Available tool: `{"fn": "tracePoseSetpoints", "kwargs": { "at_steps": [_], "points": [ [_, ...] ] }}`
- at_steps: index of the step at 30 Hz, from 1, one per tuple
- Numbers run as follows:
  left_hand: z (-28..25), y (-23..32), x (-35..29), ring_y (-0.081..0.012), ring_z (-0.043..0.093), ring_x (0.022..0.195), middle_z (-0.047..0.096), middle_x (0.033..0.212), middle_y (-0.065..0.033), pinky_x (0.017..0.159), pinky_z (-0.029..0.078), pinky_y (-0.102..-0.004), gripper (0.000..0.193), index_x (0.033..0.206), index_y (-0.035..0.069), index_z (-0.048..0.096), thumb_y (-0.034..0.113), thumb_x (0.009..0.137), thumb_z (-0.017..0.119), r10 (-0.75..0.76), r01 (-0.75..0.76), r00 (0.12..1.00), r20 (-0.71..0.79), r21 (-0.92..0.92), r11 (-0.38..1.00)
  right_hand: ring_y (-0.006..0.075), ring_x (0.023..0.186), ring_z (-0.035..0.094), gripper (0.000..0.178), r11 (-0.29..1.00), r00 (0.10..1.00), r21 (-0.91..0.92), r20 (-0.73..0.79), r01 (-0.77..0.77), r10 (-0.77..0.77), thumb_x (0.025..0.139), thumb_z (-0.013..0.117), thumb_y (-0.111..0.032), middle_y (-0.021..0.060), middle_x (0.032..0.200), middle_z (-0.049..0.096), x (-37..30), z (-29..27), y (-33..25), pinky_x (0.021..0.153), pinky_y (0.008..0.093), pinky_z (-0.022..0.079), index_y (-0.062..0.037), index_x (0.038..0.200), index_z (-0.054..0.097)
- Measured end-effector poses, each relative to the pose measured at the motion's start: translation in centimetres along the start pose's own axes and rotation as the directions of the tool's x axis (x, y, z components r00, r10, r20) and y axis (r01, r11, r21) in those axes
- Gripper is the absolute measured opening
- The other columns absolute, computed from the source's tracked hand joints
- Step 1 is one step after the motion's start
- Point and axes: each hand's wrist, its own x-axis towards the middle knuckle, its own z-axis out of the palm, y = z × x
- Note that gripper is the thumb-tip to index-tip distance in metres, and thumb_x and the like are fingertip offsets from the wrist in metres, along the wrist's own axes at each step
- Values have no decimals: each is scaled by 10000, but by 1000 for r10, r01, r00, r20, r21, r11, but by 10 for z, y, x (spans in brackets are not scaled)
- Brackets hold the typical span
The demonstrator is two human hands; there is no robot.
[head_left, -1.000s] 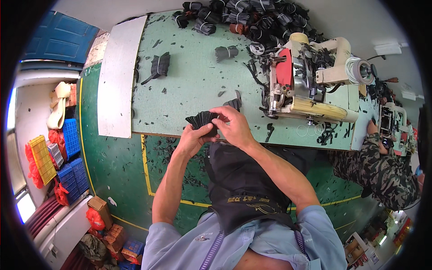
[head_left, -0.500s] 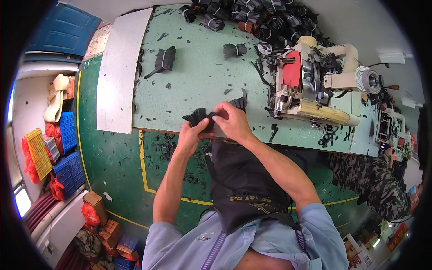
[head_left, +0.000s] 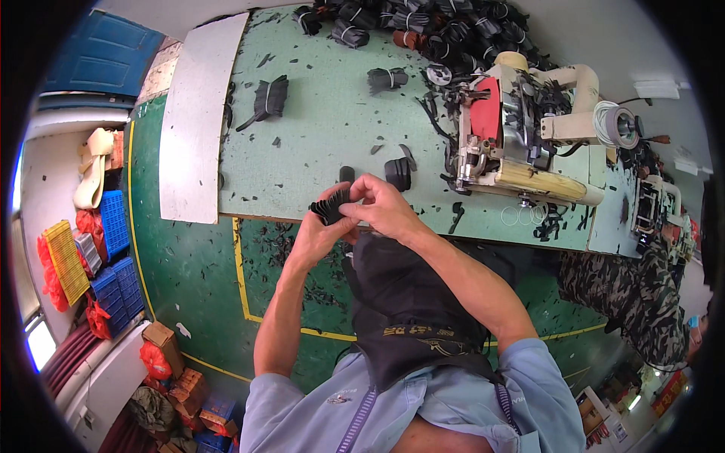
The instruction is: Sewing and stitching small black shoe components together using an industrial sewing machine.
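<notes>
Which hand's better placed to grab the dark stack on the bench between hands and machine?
Right hand, probably: it's nearest the dark stack, on that side. The left hand is farther off, holding the fanned black pieces, though the right's fingers are at them too.

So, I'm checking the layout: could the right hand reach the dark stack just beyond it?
Probably yes: the dark stack lies close to the right hand, with nothing visible between them, though that hand is busy at the fanned black pieces.
</notes>
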Motion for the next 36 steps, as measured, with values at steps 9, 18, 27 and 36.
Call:
{"fn": "tracePoseSetpoints", "kwargs": {
  "at_steps": [9,18,27,36],
  "points": [
    [7,15,-4,-195,684,715,696,905,-114,597,589,-328,310,1166,-40,635,162,948,726,-76,72,990,117,38,997,112,801,656,205,952,992,279,12,-125,126,886,728,-66,52,905,661,-16,-11,-11,719,285,573,-36,1000,560],
    [3,8,-2,-195,678,686,691,891,-120,561,584,-333,217,1076,-60,658,112,952,704,-112,92,988,110,168,982,116,795,658,223,957,992,267,-23,-113,123,869,722,-56,57,905,644,-17,-9,-8,723,280,593,-6,1017,562],
    [17,10,-4,-198,695,685,698,859,-114,570,588,-324,209,1081,-58,666,115,966,687,-99,74,992,78,272,959,105,734,621,197,973,988,210,-97,-98,120,821,682,-32,54,854,633,-9,-5,20,624,279,529,-19,953,536],
    [2,-3,-12,-231,677,643,711,925,-155,532,547,-345,218,1093,-39,664,148,992,614,-206,212,977,52,-173,962,119,694,592,204,950,967,281,-170,-135,188,812,666,-60,51,786,622,-20,4,6,608,299,497,-30,936,506]
  ]
}}
